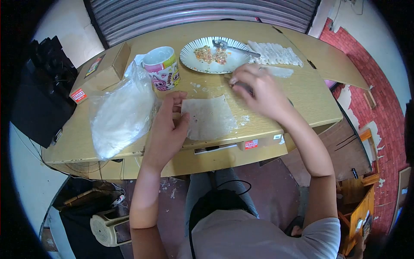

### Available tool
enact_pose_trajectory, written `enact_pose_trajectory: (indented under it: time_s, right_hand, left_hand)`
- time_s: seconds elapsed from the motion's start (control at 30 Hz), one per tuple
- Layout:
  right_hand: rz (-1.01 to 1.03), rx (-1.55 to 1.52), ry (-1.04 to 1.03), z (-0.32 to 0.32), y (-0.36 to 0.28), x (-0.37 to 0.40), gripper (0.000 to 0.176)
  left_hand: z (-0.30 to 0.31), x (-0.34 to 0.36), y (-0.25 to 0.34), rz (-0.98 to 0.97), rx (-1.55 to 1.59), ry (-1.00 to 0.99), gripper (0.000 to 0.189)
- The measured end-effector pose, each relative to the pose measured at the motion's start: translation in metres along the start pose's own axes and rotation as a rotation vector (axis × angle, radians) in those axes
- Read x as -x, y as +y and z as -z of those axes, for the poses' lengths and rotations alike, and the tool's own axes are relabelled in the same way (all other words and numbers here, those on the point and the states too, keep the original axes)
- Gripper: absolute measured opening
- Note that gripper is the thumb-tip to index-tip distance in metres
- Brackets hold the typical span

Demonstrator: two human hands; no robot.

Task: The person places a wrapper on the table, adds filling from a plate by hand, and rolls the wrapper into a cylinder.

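A thin, whitish square wrapper (209, 117) lies flat near the table's front edge. My left hand (169, 123) is at its left side, thumb and forefinger apart and touching or almost touching that edge. Above and to the right of the wrapper, my right hand (261, 90) is lifted and slightly blurred, its fingers curled together; whether anything is in them is hidden. Beyond it sits a paper plate (189, 62) with a chopped orange-and-green filling (210, 55) and a metal spoon (237, 48). White rolled wrappers (276, 54) line up right of the plate, with another pale piece (278, 71) nearer me.
A clear plastic bag of white sheets (123, 114) lies left of my left hand. Behind it stand a colourful mug (161, 69) and a cardboard box (101, 69). Small white scraps (198, 86) dot the table (302, 99). A rolling shutter (202, 13) is behind.
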State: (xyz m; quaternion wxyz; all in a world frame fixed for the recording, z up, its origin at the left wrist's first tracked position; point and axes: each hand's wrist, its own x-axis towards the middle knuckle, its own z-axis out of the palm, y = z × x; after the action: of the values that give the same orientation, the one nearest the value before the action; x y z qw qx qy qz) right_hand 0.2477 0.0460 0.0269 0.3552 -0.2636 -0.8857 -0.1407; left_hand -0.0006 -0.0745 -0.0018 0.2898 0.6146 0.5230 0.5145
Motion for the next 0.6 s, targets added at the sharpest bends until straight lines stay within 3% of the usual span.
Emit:
enact_pose_trajectory:
  time_s: [0.07, 0.1, 0.17, 0.33, 0.6]
  right_hand:
    - [-0.142, -0.486, -0.292, 0.003, -0.014, 0.005, 0.012]
    - [-0.228, -0.574, -0.436, 0.016, -0.026, 0.002, 0.017]
    - [-0.139, -0.487, -0.418, 0.013, -0.031, 0.010, 0.021]
    - [0.046, -0.250, -0.376, 0.005, -0.027, 0.029, 0.032]
    - [-0.040, -0.080, -0.387, 0.020, -0.030, 0.038, 0.033]
  left_hand:
    - [0.004, 0.000, 0.008, -0.010, -0.291, -0.024, 0.041]
    - [0.004, 0.000, 0.006, -0.012, -0.292, -0.022, 0.041]
    - [0.003, 0.000, 0.001, -0.048, -0.287, 0.052, 0.037]
    - [0.004, -0.003, 0.002, 0.016, -0.282, 0.011, 0.032]
    - [-0.007, -0.022, -0.013, -0.105, -0.291, 0.012, 0.033]
